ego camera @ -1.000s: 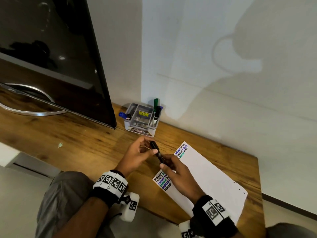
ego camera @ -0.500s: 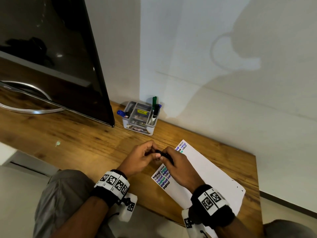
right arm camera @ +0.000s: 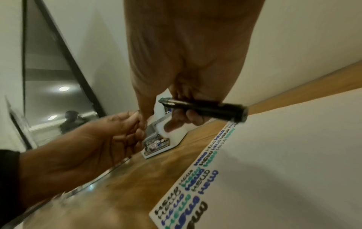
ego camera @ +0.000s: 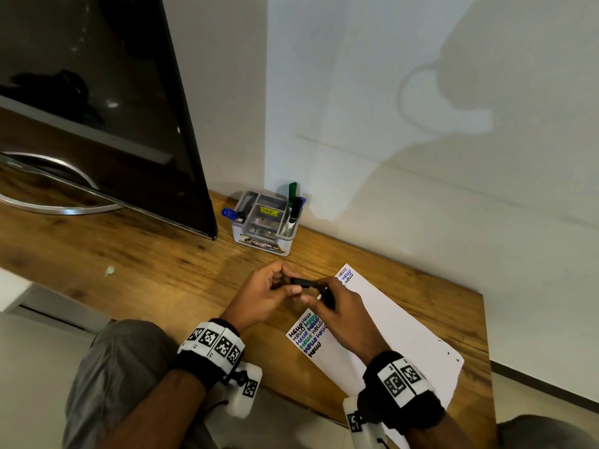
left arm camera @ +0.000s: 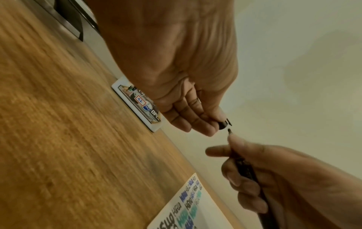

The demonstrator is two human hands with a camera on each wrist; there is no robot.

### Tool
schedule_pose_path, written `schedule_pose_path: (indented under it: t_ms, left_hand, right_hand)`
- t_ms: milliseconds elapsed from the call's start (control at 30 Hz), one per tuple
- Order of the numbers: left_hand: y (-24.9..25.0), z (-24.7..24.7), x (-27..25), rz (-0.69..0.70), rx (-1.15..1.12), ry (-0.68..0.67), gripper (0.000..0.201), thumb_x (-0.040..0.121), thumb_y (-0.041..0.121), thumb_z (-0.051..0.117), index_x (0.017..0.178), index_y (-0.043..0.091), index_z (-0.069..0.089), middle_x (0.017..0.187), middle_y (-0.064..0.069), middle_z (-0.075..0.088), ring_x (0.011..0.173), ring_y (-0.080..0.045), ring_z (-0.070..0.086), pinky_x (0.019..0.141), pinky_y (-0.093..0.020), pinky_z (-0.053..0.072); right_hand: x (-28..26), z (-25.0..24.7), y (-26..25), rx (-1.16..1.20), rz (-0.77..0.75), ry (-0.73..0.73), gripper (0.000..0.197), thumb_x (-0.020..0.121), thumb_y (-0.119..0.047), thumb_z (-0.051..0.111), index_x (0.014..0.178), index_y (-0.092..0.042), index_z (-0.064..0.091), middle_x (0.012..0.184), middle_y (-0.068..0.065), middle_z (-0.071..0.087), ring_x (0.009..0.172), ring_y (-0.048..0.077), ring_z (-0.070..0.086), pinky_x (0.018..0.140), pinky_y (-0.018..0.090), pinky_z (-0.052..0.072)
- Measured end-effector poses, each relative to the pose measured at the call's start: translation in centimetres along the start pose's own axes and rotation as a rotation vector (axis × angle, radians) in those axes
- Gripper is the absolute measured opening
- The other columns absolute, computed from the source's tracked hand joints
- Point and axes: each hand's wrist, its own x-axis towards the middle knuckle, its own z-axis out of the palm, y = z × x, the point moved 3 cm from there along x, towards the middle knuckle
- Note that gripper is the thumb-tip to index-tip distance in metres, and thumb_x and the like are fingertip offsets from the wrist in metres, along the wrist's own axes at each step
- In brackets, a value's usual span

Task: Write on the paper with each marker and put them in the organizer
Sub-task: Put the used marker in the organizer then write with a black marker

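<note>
Above the paper's [ego camera: 389, 332] near-left corner: black marker [right arm camera: 205, 106], uncapped, tip bare, in right hand [ego camera: 343, 315], fingers curled round barrel. Left hand [ego camera: 265, 296] pinches its black cap [left arm camera: 223, 124], just off the tip. Paper reads "HELLO" repeatedly in black, blue, teal. Organizer [ego camera: 264, 222] at 12 o'clock, label partly legible "OP", tag "42"; green marker [ego camera: 292, 191], black-capped marker [ego camera: 293, 213], blue marker [ego camera: 231, 213] inside. Screen [ego camera: 97, 102] at 10 o'clock. Tabletop [ego camera: 129, 254] edge near wrists.
</note>
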Motion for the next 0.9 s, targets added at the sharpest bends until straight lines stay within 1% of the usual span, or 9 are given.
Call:
schedule_pose_path:
  t_ms: [100,267,333,467,600,700,767,833,900]
  left_hand:
    - [-0.2,-0.4,0.0,-0.016,-0.034,0.028,0.019,0.086,-0.008,0.066,0.096,0.007,0.060,0.100,-0.018,0.073,0.083,-0.028,0.072,0.084,-0.038,0.057]
    - [0.1,0.2,-0.1,-0.028,-0.099,-0.003,0.014,0.091,-0.004,0.061,0.102,0.003,0.057,0.100,-0.013,0.076,0.088,-0.027,0.073,0.083,-0.028,0.056]
    - [0.0,0.8,-0.2,-0.037,-0.128,-0.023,0.010,0.094,-0.002,0.057,0.103,0.002,0.056,0.102,-0.013,0.075,0.088,-0.023,0.072,0.079,-0.026,0.055]
    - [-0.9,1.4,-0.2,-0.044,-0.105,-0.100,0.011,0.097,0.008,0.056,0.107,0.003,0.057,0.102,-0.013,0.073,0.091,-0.023,0.070,0.084,-0.034,0.055]
    - [-0.9,2.0,-0.6,-0.050,-0.040,-0.116,0.015,0.095,0.018,0.059,0.107,0.007,0.059,0.099,-0.007,0.073,0.091,-0.021,0.070,0.087,-0.041,0.055]
    - [-0.7,2.0,-0.8,0.022,0.233,-0.131,0.019,0.097,0.017,0.059,0.116,0.017,0.060,0.107,0.006,0.072,0.098,-0.006,0.067,0.086,-0.028,0.053]
    - [-0.8,1.9,-0.8,0.143,0.631,-0.173,0.027,0.097,0.025,0.060,0.124,0.027,0.057,0.118,0.015,0.064,0.108,0.002,0.057,0.095,-0.031,0.046]
    - [-1.3,2.2,-0.9,0.186,0.934,-0.265,0.035,0.096,0.030,0.058,0.131,0.029,0.052,0.131,0.012,0.055,0.123,-0.006,0.046,0.105,-0.039,0.036]
    - [-1.8,2.5,-1.0,0.134,1.025,-0.339,0.042,0.097,0.030,0.057,0.137,0.027,0.047,0.142,0.007,0.047,0.134,-0.013,0.037,0.110,-0.040,0.027]
  right_hand:
    - [0.0,-1.1,1.5,0.089,0.134,0.012,0.020,0.101,-0.026,0.058,0.119,-0.019,0.060,0.111,-0.008,0.069,0.089,0.004,0.064,0.064,0.008,0.045]
    - [-0.9,-1.8,1.4,0.515,0.207,0.087,0.025,0.103,-0.038,0.051,0.115,-0.020,0.065,0.079,0.006,0.070,0.063,0.010,0.059,0.054,0.023,0.046]
    - [-1.0,-1.4,1.0,0.531,0.185,0.096,0.024,0.099,-0.041,0.056,0.114,-0.023,0.065,0.071,-0.002,0.062,0.059,0.004,0.052,0.054,0.020,0.039]
    - [-0.4,-0.8,0.2,0.479,0.110,0.112,0.028,0.088,-0.032,0.076,0.113,-0.025,0.066,0.085,-0.007,0.070,0.082,0.002,0.069,0.075,0.020,0.050]
    - [0.1,-0.7,-0.1,0.409,0.110,0.127,0.023,0.084,-0.028,0.080,0.101,-0.019,0.067,0.094,-0.002,0.074,0.089,0.010,0.072,0.078,0.021,0.052]
    - [0.3,-2.0,1.2,0.359,0.112,0.173,0.018,0.085,-0.023,0.080,0.097,-0.017,0.069,0.091,-0.001,0.075,0.084,0.010,0.071,0.074,0.018,0.051]
    - [0.7,-4.0,3.1,0.194,0.125,0.248,0.015,0.083,-0.020,0.081,0.094,-0.017,0.071,0.089,-0.004,0.074,0.082,0.010,0.069,0.070,0.010,0.046]
    - [1.0,-6.6,5.3,-0.022,0.157,0.288,0.013,0.082,-0.016,0.081,0.092,-0.016,0.073,0.085,-0.004,0.072,0.081,0.016,0.067,0.066,0.005,0.042]
    - [1.0,-9.0,7.7,-0.174,0.214,0.294,0.011,0.081,-0.011,0.078,0.090,-0.012,0.071,0.080,0.001,0.068,0.083,0.026,0.067,0.063,0.013,0.039]
